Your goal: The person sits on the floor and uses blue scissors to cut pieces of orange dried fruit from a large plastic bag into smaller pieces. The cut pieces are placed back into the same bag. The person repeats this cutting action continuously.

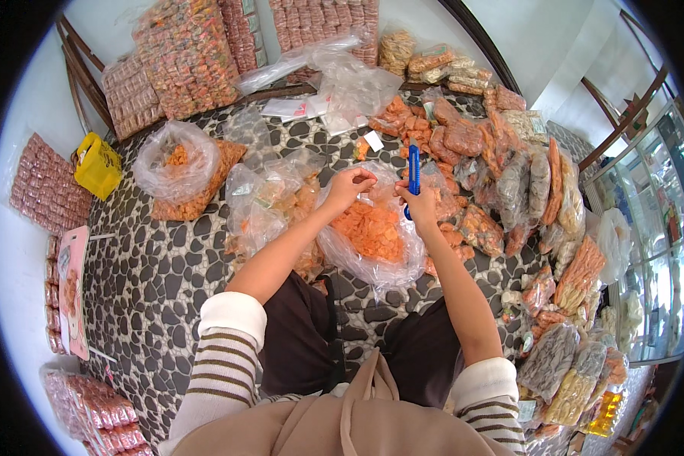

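My left hand [348,186] is closed in a pinch above an open clear plastic bag [399,273] of orange chips [368,235]; what it pinches is too small to make out. My right hand [422,204] grips a blue box cutter [413,169], held upright above the bag's right side. Just left of this bag lie crumpled clear bags [270,201] with pale orange contents.
Piled snack bags [463,133] crowd the right beside a glass display case [653,228]. An open bag [171,171], a yellow bag [97,166] and a pink board [74,289] sit on the left of the pebbled floor [144,273]. Stacked packets [182,53] line the back.
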The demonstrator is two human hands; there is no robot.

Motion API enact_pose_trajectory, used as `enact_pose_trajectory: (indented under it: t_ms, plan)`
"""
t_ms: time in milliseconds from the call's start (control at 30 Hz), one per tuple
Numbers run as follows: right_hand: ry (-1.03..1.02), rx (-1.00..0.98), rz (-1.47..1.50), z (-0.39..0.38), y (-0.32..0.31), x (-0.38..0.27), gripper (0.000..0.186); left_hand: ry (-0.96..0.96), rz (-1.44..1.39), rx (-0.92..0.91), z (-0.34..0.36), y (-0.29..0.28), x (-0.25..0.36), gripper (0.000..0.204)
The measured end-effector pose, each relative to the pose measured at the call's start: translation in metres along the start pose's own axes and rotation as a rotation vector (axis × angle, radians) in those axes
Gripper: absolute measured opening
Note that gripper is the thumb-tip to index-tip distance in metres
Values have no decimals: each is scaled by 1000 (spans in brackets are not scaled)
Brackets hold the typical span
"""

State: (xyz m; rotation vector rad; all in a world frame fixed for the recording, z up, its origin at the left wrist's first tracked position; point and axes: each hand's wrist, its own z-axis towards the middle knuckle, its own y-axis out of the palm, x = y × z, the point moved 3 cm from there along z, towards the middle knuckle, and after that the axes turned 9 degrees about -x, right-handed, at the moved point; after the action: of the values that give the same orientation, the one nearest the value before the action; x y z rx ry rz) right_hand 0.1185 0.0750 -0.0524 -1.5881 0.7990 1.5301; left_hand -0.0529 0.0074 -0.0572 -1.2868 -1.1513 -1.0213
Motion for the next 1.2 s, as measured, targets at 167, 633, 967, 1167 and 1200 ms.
enact_pose_trajectory:
  t_ms: [167, 633, 967, 1167, 1200]
  plan:
    - [-4, 74, 128, 1, -4, -4, 10, 136, -14, 84, 1, 2, 1, 24]
    - [193, -144, 202, 1, -2, 23, 16, 107, 595, 159, -14, 1, 9, 25]
    - [395, -261, -17, -29, -110, 47, 28, -52, 1215, 252, -27, -41, -5, 30]
    - [599, -131, -143, -58, -206, 118, 26, 222, 974, -340, 31, 115, -53, 25]
    - [673, -96, -242, -66, -216, 133, 29, 162, 873, -428, 43, 144, -70, 24]
